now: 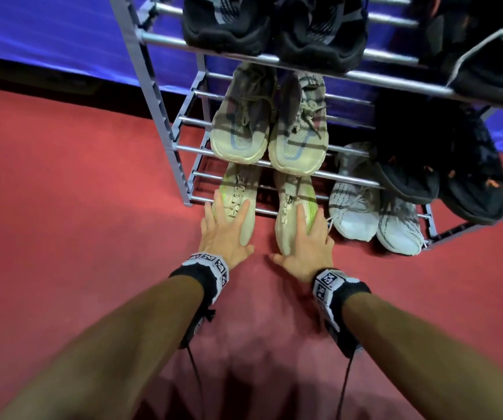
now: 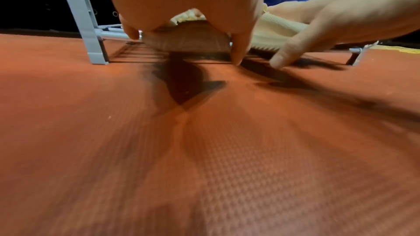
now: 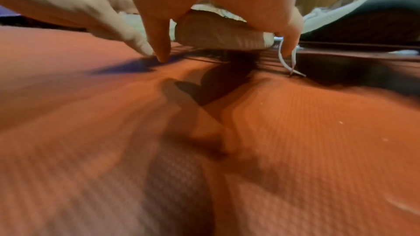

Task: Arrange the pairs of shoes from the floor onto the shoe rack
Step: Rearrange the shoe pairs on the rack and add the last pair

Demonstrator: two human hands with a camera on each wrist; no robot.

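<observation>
On the red floor (image 1: 62,207), our left hand (image 1: 226,234) and right hand (image 1: 304,250) lay flat — fingers straight — on the beige shoes (image 1: 292,207), half onto the shoe rack (image 1: 165,116) bottom shelf.

Two shoes (image 1: 238,204) lie side by side on the lowest shelf of the shoe rack (image 1: 165,116), each with a hand on its near end. Another pair (image 1: 371,213) sits just right of them. More shoes (image 1: 268,128) sit on the shelves above.
</observation>
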